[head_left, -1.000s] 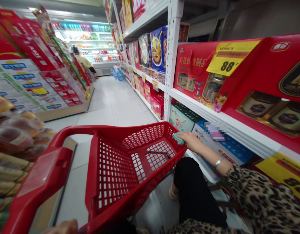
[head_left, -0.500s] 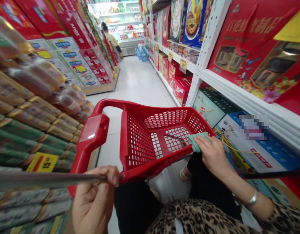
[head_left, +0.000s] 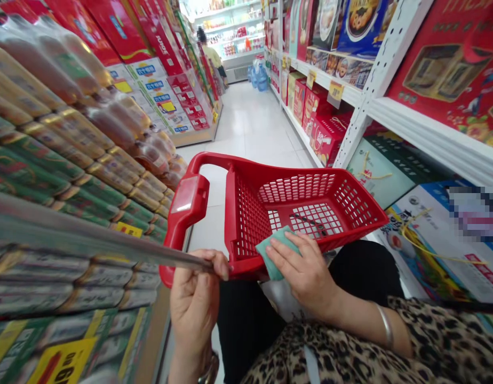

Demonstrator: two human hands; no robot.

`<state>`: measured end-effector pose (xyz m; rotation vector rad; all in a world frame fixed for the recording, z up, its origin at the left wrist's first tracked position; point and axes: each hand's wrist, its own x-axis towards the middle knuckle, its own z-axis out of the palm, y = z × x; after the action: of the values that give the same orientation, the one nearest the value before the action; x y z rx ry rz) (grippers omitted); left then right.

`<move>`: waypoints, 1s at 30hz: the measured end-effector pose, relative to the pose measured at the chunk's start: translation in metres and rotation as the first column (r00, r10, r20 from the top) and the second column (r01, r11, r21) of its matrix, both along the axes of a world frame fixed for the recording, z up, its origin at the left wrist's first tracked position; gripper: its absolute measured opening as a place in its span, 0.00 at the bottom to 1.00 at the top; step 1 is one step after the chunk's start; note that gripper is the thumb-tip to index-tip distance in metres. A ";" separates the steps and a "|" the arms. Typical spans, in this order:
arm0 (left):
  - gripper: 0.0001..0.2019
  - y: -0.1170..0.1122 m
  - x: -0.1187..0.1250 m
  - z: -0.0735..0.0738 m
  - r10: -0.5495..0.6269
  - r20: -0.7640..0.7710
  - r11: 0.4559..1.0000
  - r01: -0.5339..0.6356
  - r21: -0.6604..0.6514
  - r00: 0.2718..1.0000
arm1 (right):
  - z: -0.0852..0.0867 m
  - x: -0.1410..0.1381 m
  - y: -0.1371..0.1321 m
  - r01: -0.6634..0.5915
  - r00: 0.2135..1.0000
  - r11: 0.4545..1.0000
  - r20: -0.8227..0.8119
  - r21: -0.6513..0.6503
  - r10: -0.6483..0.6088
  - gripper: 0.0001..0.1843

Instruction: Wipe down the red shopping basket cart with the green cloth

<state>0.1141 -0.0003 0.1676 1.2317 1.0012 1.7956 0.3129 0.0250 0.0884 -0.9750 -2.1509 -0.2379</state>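
R hand (head_left: 304, 272) back, clamped on green cloth (head_left: 272, 257) at basket rim (head_left: 350, 233); L hand (head_left: 194, 304) round grey rod (head_left: 110, 242); bottles (head_left: 106, 144) beside.

Glossy red plastic shopping basket (head_left: 286, 173)

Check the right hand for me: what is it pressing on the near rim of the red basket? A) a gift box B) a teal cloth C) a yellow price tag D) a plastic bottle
B: the right hand has its fingers spread over a teal cloth, folded across the rim of the red shopping basket.
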 end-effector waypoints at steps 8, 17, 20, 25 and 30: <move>0.08 -0.003 -0.003 -0.003 -0.061 -0.011 0.998 0.061 0.005 0.998 | 0.027 -0.036 0.014 -0.281 0.956 0.959 -0.073 0.043 0.284 0.14; 0.09 -0.011 -0.003 -0.010 -0.049 -0.019 0.998 0.048 -0.044 0.999 | 0.071 -0.051 0.100 -0.417 0.907 0.886 0.035 0.203 0.419 0.15; 0.10 -0.011 -0.004 -0.013 -0.037 0.003 0.998 0.037 -0.055 0.999 | 0.083 -0.088 0.114 -0.520 0.854 0.799 0.158 0.301 0.496 0.15; 0.11 -0.015 -0.012 -0.023 -0.008 0.021 0.996 0.010 -0.094 1.000 | 0.081 -0.135 0.133 -0.746 0.655 0.605 0.466 0.277 0.594 0.16; 0.11 -0.016 -0.016 -0.025 -0.022 0.016 0.989 0.024 -0.143 1.000 | 0.096 -0.146 0.155 -0.778 0.599 0.595 0.526 0.202 0.604 0.19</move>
<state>0.0980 -0.0168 0.1422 1.1356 1.0842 1.6818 0.1667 0.1799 0.1842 0.2728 -2.5315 -0.5056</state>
